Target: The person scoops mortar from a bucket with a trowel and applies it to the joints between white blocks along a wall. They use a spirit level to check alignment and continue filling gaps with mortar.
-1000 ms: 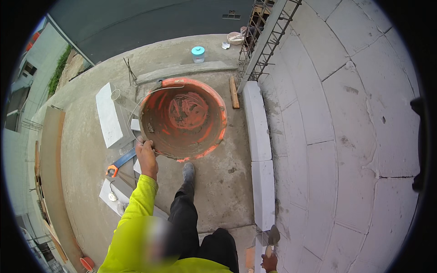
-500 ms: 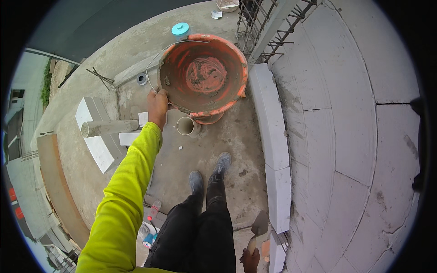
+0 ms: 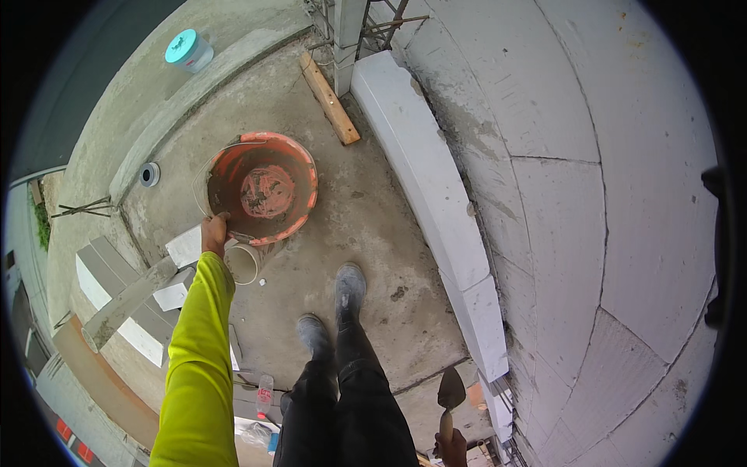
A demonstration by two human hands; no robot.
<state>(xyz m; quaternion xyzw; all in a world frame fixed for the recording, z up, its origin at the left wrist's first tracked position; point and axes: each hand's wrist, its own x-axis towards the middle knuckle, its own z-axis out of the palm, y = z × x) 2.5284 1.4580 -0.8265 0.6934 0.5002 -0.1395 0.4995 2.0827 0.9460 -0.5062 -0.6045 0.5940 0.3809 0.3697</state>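
Left hand (image 3: 213,232), at the end of a yellow-green sleeve (image 3: 198,350), is clamped on the near rim of the orange bucket (image 3: 264,187), fingers curled over the edge. Right hand (image 3: 451,449), low at the picture's bottom edge, is closed around the handle of a trowel (image 3: 450,397) whose pointed blade stands up above the fist.

Well to the right of the left hand and just above the right one, a wall of large pale grey blocks (image 3: 583,194) curves across the view, with a lower course of white blocks (image 3: 424,179) along its foot. The concrete floor (image 3: 366,233) spreads beneath both hands, and the bucket hangs or rests just over it; which, I cannot tell. Its inside is smeared with grey mortar. Left of and below the left hand, several white blocks (image 3: 109,288) lie stacked with a grey plank across them. Between the two hands stand the person's dark trousers and grey shoes (image 3: 350,284). Beyond the bucket, a short wooden board (image 3: 331,99) lies on the floor. Further off sits a small turquoise-lidded tub (image 3: 188,48). Just right of the left hand stands a short pale pipe end (image 3: 243,263).
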